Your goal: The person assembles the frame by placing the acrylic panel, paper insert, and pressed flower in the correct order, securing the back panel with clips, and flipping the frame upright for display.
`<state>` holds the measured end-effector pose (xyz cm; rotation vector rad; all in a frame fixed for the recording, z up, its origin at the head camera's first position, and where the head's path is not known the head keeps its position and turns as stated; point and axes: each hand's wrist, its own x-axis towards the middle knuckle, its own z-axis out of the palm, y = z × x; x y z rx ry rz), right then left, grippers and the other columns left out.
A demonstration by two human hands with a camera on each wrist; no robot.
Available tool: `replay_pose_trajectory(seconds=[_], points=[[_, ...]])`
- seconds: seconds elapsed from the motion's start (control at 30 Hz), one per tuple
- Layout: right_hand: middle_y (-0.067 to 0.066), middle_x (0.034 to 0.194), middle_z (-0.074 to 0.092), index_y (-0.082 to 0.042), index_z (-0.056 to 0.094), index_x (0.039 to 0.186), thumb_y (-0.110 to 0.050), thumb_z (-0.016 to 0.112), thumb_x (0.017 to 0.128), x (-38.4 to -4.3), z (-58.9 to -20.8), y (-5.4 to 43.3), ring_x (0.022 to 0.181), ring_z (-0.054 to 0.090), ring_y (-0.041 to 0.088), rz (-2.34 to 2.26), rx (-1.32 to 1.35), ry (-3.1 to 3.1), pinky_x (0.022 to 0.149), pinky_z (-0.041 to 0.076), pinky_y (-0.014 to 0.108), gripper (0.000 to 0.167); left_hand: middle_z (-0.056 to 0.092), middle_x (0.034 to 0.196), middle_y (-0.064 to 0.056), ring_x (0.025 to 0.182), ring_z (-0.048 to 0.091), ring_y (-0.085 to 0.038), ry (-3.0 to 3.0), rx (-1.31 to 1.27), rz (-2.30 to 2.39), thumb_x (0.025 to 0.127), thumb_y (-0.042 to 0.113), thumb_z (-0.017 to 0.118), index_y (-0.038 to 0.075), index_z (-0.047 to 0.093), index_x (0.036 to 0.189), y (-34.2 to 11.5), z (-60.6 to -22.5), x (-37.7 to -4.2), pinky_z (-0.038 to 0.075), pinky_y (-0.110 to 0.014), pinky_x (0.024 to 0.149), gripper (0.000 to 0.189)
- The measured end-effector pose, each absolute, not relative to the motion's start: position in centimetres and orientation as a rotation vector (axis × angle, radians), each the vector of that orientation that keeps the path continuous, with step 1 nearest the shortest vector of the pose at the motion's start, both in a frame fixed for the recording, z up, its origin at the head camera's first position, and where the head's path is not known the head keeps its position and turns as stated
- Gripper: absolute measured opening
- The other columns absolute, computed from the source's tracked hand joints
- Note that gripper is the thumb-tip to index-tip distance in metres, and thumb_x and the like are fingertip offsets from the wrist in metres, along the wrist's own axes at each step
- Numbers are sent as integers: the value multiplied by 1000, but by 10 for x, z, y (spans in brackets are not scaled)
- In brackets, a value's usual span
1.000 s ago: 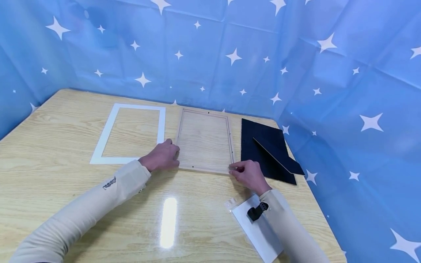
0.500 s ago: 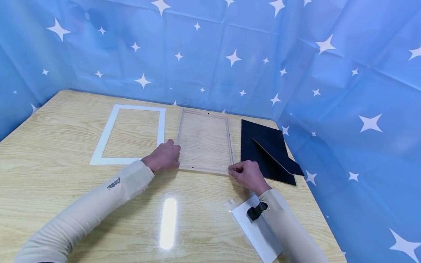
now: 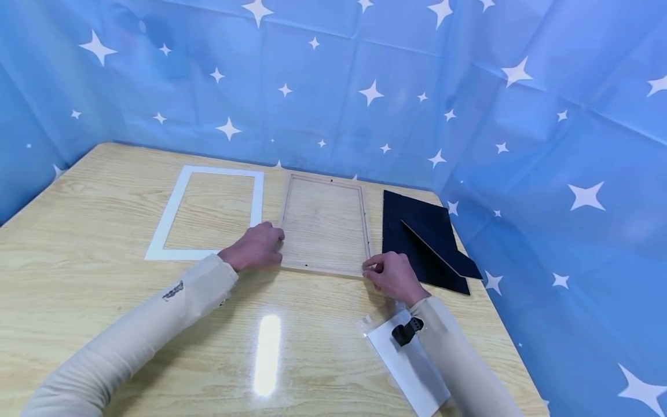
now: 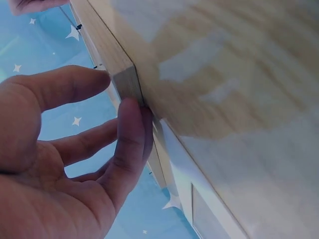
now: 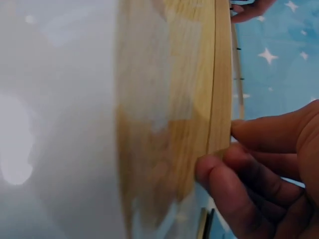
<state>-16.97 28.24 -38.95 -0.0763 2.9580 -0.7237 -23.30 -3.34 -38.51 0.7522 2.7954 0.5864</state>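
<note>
A pale wooden picture frame [image 3: 323,270] lies flat on the table, its recessed inner edge and small dark tabs facing up. My left hand [image 3: 257,246] holds its near left corner; in the left wrist view the thumb [image 4: 75,84] is at the upper face and the fingers [image 4: 130,129] are against the outer side. At the near right corner, my right hand [image 3: 393,275] pinches the wood between thumb and fingers. The right wrist view shows those fingertips [image 5: 212,169] at the end of the near rail [image 5: 222,74].
Left of the frame lies a white mat border [image 3: 170,211], partly behind my left hand. A black backing board [image 3: 417,204] with a raised easel leg [image 3: 443,252] lies right. Under my right forearm is a white sheet in a clear sleeve [image 3: 396,362]. A starry blue curtain [image 3: 323,75] encloses the table.
Hardly anything differs: both hands stay at the frame's near corners and the frame keeps its place. My left forearm has shifted slightly.
</note>
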Motion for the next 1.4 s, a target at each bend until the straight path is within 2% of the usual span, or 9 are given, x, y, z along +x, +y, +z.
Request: replay_pose_trajectory(seconds=[0.17, 0.3, 0.57, 0.67, 0.87, 1.03, 1.17, 1.3, 1.4], points=[[1, 70, 65, -11, 78, 107, -17, 73, 91, -171, -384, 281, 59, 56, 12, -583, -99, 3001, 54, 44, 24, 17, 69, 95, -12, 88, 62, -23, 2755, 747, 733, 85, 9, 64, -5, 61, 121, -39, -385, -234, 54, -36, 81, 39], [1, 73, 65, -10, 78, 100, -17, 76, 87, -174, -380, 270, 64, 53, 12, -503, -186, 3069, 57, 44, 24, 15, 75, 99, -14, 90, 70, -23, 2741, 740, 844, 89, 12, 63, -6, 62, 122, -57, -383, -232, 57, -39, 85, 38], [-1, 64, 63, -9, 77, 95, -15, 73, 91, -184, -373, 224, 54, 50, 8, -634, -443, 3090, 56, 43, 23, 8, 76, 97, -13, 88, 69, -24, 2839, 618, 896, 92, 15, 57, 0, 72, 105, -123, -374, -235, 54, -46, 85, 25], [0, 61, 63, -8, 76, 94, -15, 71, 93, -191, -371, 202, 51, 51, 7, -725, -509, 3054, 57, 45, 22, 8, 76, 96, -14, 85, 70, -23, 2864, 524, 912, 95, 20, 55, -1, 71, 110, -147, -368, -238, 53, -41, 81, 29], [6, 70, 73, -8, 75, 90, -19, 72, 93, -203, -371, 145, 51, 64, 4, -917, -499, 2921, 57, 53, 19, 11, 76, 95, -15, 82, 69, -22, 2823, 246, 986, 95, 21, 47, -3, 66, 117, -194, -359, -236, 46, -28, 69, 37], [4, 76, 75, -10, 76, 89, -23, 74, 91, -213, -372, 101, 58, 69, 7, -965, -400, 2910, 59, 53, 18, 13, 72, 99, -23, 85, 63, -33, 2939, 162, 855, 96, 21, 49, -7, 67, 113, -215, -357, -241, 42, -32, 65, 38], [-1, 88, 78, -12, 78, 95, -35, 77, 88, -220, -379, 75, 68, 65, 4, -728, -337, 3050, 64, 49, 15, 23, 65, 112, -31, 93, 57, -43, 2974, 110, 774, 93, 20, 55, -10, 66, 111, -222, -364, -245, 43, -42, 68, 36], [-8, 60, 58, -14, 66, 70, -47, 76, 87, -227, -383, 53, 52, 43, 3, -428, -260, 3146, 48, 37, 16, 38, 61, 120, -35, 102, 54, -52, 2974, 60, 732, 90, 21, 58, -14, 63, 114, -226, -368, -250, 44, -52, 76, 43], [-7, 49, 37, -17, 50, 58, -51, 75, 85, -231, -384, 42, 45, 34, 6, -303, -192, 3146, 40, 33, 18, 50, 64, 96, -30, 90, 56, -47, 2997, 34, 669, 88, 26, 60, -11, 65, 98, -224, -371, -254, 44, -48, 69, 38]])
